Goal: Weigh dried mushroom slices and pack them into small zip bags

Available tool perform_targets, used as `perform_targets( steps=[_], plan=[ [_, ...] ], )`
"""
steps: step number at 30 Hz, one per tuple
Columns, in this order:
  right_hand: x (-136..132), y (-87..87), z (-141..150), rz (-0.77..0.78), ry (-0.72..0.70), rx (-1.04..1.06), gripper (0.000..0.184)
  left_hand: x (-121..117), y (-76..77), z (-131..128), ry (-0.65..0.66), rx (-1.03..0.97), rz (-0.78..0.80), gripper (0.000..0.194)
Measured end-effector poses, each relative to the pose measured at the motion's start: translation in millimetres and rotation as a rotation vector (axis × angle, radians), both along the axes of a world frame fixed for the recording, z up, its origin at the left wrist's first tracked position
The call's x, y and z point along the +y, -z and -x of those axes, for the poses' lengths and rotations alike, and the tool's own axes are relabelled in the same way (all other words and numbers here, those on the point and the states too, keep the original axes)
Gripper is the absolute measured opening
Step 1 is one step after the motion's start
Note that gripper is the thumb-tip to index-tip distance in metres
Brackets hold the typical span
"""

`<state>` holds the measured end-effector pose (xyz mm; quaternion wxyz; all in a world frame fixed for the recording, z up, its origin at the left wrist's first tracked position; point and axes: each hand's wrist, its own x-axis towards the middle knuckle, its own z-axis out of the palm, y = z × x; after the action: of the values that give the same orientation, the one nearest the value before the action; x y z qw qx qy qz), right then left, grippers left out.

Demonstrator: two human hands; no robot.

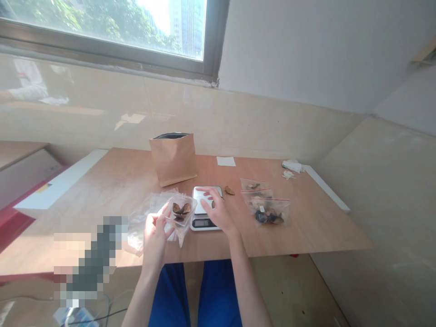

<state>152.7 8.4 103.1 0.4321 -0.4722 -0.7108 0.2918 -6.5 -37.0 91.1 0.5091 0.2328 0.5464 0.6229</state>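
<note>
My left hand (156,230) is closed on the edge of a clear zip bag (182,220), which contains several brown, curved dried pieces (181,209). Just to the right lies a white digital kitchen scale (195,210) with a small display at its front. My right hand (218,210) is over the weighing plate, fingers stretched and apart. A brown piece (213,204) shows partly beneath it; whether the fingers touch it I cannot tell. Beyond the scale's right corner rests another loose brown piece (229,190).
More clear plastic bags (139,222) lie left of my left hand. A brown paper pouch (173,159) stands open behind. Filled zip bags (269,211) overlap on the right. White paper (226,161) and crumpled white material (292,166) lie farther back. A pixelated patch covers the lower left.
</note>
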Motion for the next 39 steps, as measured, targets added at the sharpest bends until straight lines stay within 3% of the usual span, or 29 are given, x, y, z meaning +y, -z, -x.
perform_targets(
  steps=[4, 7, 9, 13, 17, 19, 22, 25, 29, 32, 35, 37, 39],
  plan=[
    [8, 38.6, -21, 0.057, 0.319, -0.221, 0.036, -2, -3.7, 2, 0.008, -0.061, -0.045, 0.031],
    [9, 60.6, -31, 0.112, 0.354, -0.296, 0.032, -2, -4.8, 0, 0.041, -0.080, -0.057, 0.033],
    [8, 65.1, -34, 0.092, 0.337, -0.251, 0.022, -2, -2.8, -2, 0.070, -0.064, -0.068, 0.035],
    [3, 50.2, -31, 0.039, 0.321, -0.099, 0.014, -3, 5.6, -7, 0.115, -0.021, -0.114, 0.037],
    [-7, 12.8, -22, -0.035, 0.354, 0.083, 0.018, -5, 12.3, -9, 0.127, 0.001, -0.138, 0.039],
    [-17, -10.0, -18, -0.048, 0.265, 0.093, 0.018, -5, 13.5, -9, 0.124, 0.030, -0.150, 0.038],
    [-36, -40.3, -16, 0.006, 0.014, -0.008, 0.019, -6, 13.4, -10, 0.123, 0.092, -0.196, 0.035],
    [-52, -55.4, -16, 0.049, -0.030, -0.019, 0.023, -10, 13.0, -11, 0.112, 0.133, -0.248, 0.032],
    [-66, -44.8, -15, 0.119, 0.127, 0.030, 0.026, -15, 13.2, -14, 0.081, 0.129, -0.279, 0.028],
    [-75, -24.3, -12, 0.304, 0.201, 0.067, 0.038, -18, 11.7, -19, 0.019, 0.153, -0.318, 0.026],
    [-84, -11.9, -5, 0.431, 0.093, 0.135, 0.062, -23, 9.3, -28, -0.038, 0.160, -0.353, 0.023],
    [-88, -12.3, 2, 0.398, -0.026, 0.174, 0.072, -28, 8.6, -35, -0.037, 0.189, -0.384, 0.021],
    [-88, -17.3, 10, 0.301, -0.062, 0.210, 0.068, -35, 8.6, -41, 0.017, 0.248, -0.413, 0.021]
  ],
)
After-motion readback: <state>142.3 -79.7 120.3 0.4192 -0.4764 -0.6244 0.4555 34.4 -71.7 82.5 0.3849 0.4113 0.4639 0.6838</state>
